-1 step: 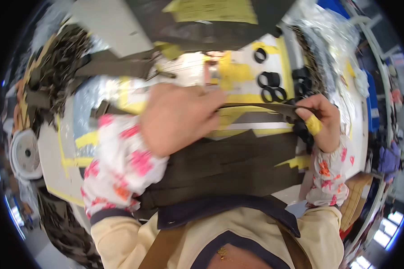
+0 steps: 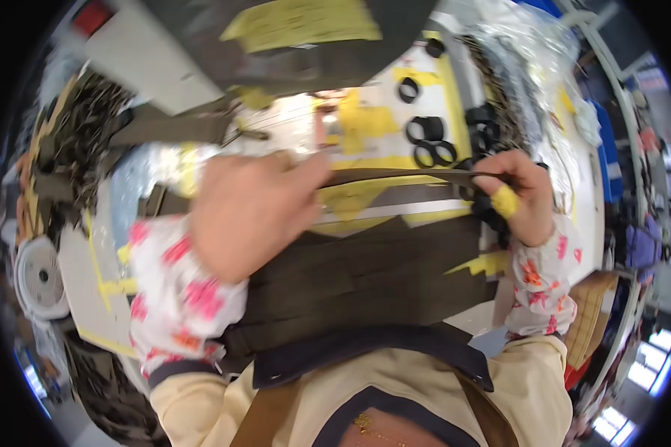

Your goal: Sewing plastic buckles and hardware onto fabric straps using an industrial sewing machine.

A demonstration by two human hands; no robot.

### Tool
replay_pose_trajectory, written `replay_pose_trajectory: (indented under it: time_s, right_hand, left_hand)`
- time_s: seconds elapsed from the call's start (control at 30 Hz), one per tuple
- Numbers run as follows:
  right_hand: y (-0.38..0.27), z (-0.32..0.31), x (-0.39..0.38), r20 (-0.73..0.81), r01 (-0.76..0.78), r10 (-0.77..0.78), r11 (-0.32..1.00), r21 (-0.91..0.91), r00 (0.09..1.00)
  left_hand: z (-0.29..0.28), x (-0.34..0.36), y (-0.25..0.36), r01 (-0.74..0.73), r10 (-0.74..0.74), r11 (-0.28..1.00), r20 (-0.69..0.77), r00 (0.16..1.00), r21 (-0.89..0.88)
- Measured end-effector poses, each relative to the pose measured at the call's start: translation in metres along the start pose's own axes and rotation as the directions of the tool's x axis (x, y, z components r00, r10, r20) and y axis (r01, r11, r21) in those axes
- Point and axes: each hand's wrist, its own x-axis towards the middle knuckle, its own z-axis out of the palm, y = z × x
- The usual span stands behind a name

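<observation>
A narrow dark olive fabric strip [image 2: 402, 176] stretches almost level between my two hands above the worktable. My left hand [image 2: 257, 216], slightly blurred, is closed on its left end with the back of the hand upward. At the other end my right hand [image 2: 520, 195] pinches the strip between thumb and fingers. Yellow tape [image 2: 505, 200] wraps the right thumb. Below the strip, close to my body, lie overlapping dark olive cloth pieces [image 2: 365, 272].
A grey machine body [image 2: 194, 45] with a yellow note [image 2: 302, 28] stands at the far side. Several black rings [image 2: 425, 130] lie near the right hand. Bundled olive strips [image 2: 86, 119] are at the far left, beside a white fan [image 2: 43, 277]. Clear plastic [image 2: 529, 45] is piled far right.
My left hand has moved left, and more of the strip shows between the hands. The right hand keeps its pinch. The whole view has shifted a little.
</observation>
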Motion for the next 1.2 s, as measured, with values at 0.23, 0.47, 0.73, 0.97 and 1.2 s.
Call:
replay_pose_trajectory:
  time_s: [0.23, 0.47, 0.73, 0.97, 1.2]
  right_hand:
    - [-0.008, 0.017, 0.010, 0.137, 0.700, -0.765, 0.482, -0.526, 0.630]
    - [-0.019, 0.008, 0.025, 0.403, 0.788, -0.693, 0.413, -0.457, 0.597]
    - [0.063, -0.069, 0.095, 0.050, 0.064, -0.063, 0.240, -0.969, 0.997]
    - [0.077, -0.076, 0.114, -0.004, 0.034, -0.097, 0.391, -0.920, 0.995]
    - [0.080, -0.078, 0.120, 0.061, 0.089, -0.079, 0.410, -0.908, 0.995]
  left_hand:
    - [0.008, 0.019, 0.011, -0.166, 0.171, 0.904, -0.022, 0.985, -0.393]
    - [0.045, 0.053, 0.031, 0.476, 0.051, 0.385, 0.533, 0.845, -0.791]
    - [0.051, 0.033, 0.019, 0.022, -0.023, 0.956, 0.001, 1.000, -0.293]
    - [0.057, 0.025, 0.009, 0.154, -0.143, 0.777, 0.067, 0.987, -0.611]
    - [0.063, 0.025, 0.003, 0.096, -0.090, 0.763, 0.041, 0.995, -0.639]
